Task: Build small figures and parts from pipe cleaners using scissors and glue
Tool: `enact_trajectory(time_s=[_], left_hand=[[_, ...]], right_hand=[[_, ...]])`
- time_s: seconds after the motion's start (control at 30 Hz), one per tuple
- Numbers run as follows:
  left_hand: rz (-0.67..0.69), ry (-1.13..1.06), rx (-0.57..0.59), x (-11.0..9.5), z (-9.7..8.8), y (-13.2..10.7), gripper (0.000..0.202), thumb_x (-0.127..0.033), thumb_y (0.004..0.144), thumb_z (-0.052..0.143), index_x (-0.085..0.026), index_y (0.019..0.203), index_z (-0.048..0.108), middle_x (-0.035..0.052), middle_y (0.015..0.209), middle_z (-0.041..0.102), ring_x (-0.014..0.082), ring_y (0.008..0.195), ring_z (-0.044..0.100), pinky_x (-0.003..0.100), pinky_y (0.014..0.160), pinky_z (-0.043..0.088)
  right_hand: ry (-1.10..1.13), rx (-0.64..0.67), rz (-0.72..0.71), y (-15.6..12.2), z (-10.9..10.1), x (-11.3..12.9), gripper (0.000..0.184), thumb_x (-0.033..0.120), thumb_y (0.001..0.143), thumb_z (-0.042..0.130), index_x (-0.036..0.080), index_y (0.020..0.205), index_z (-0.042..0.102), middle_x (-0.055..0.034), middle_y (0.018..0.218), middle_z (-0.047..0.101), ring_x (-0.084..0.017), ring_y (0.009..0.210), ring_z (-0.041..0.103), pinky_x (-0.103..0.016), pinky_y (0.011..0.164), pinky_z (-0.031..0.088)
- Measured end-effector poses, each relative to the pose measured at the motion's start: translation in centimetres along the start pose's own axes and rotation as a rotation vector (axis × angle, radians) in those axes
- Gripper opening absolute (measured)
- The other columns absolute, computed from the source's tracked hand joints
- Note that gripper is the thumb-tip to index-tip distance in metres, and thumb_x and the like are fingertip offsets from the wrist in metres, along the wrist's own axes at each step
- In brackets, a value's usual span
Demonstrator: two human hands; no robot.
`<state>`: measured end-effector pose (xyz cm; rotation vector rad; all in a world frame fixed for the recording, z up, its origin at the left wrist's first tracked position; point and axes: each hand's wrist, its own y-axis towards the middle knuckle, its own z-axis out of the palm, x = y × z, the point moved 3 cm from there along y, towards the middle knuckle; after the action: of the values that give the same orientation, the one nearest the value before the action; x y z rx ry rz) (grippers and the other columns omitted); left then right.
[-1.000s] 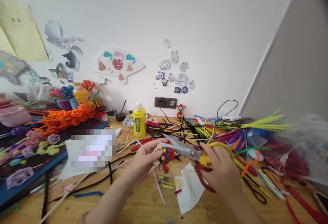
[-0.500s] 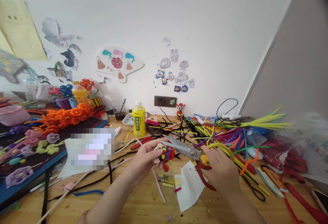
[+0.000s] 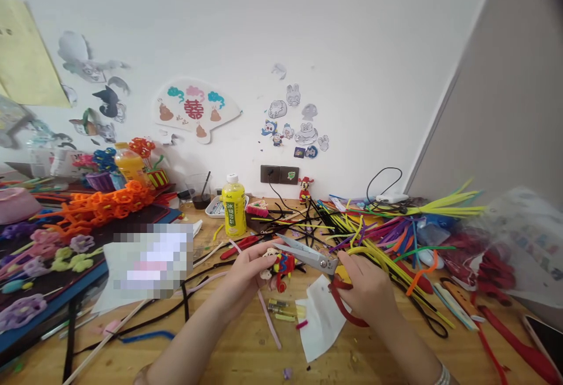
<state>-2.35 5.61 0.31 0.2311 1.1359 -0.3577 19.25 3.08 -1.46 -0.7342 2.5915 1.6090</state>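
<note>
L hand [image 3: 245,276] pinches small pipe-cleaner figure [image 3: 281,264] just above bench [image 3: 246,350]; R hand [image 3: 369,291] grips red-handled scissors [image 3: 308,253], blades parted beside it. Figure looks light, soft, crushable, so prob. best held by its body w/ a gentle pinch.

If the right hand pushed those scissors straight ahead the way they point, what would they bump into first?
Most likely the little figure pinched in the left hand, or that hand's fingertips: the scissors in the right hand point left at them. Depth is unclear.
</note>
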Motion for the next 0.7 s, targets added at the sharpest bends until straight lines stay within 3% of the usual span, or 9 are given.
enact_trajectory(time_s=[0.13,0.3,0.37,0.5,0.7], left_hand=[[-0.003,-0.024,-0.028,0.1,-0.1,0.1,0.032,-0.021,0.065,0.068,-0.016,0.096,0.064,0.0034,0.072,0.061,0.0087,0.051,0.050,0.022,0.048,0.040],[0.042,-0.033,0.014,-0.2,0.3,-0.3,0.041,-0.022,0.068,0.067,-0.020,0.108,0.058,0.0052,0.081,0.062,0.0123,0.062,0.056,0.023,0.053,0.041],[0.047,-0.023,0.013,-0.3,0.4,-0.3,0.040,-0.022,0.068,0.067,-0.021,0.107,0.058,0.0049,0.082,0.062,0.0128,0.063,0.056,0.023,0.054,0.041],[0.066,0.015,0.007,-0.2,0.5,-0.2,0.040,-0.022,0.065,0.070,-0.021,0.103,0.058,0.0025,0.084,0.059,0.0097,0.058,0.054,0.022,0.049,0.041],[0.089,0.110,-0.010,-0.1,0.2,0.1,0.037,-0.026,0.065,0.069,-0.016,0.098,0.054,-0.0007,0.068,0.057,0.0070,0.045,0.050,0.019,0.041,0.037]], right_hand=[[0.081,-0.016,0.065,-0.3,0.4,0.0,0.023,0.022,0.077,0.044,0.012,0.093,0.057,-0.0080,0.067,0.063,-0.018,0.059,0.058,-0.028,0.055,0.045],[0.257,0.104,0.440,0.2,0.4,-0.9,0.027,0.032,0.073,0.055,0.017,0.095,0.056,-0.0076,0.084,0.065,-0.022,0.074,0.061,-0.032,0.063,0.049],[0.290,0.115,0.500,0.4,0.2,-1.1,0.031,0.035,0.070,0.059,0.019,0.096,0.055,-0.0073,0.086,0.064,-0.023,0.076,0.060,-0.034,0.064,0.049],[0.315,0.143,0.483,0.5,0.2,-1.0,0.035,0.035,0.068,0.061,0.019,0.098,0.050,-0.0078,0.089,0.060,-0.024,0.079,0.057,-0.035,0.065,0.047],[0.237,0.186,0.283,0.2,0.5,-0.6,0.040,0.038,0.070,0.060,0.015,0.101,0.049,-0.0079,0.084,0.055,-0.024,0.079,0.051,-0.035,0.067,0.044]])
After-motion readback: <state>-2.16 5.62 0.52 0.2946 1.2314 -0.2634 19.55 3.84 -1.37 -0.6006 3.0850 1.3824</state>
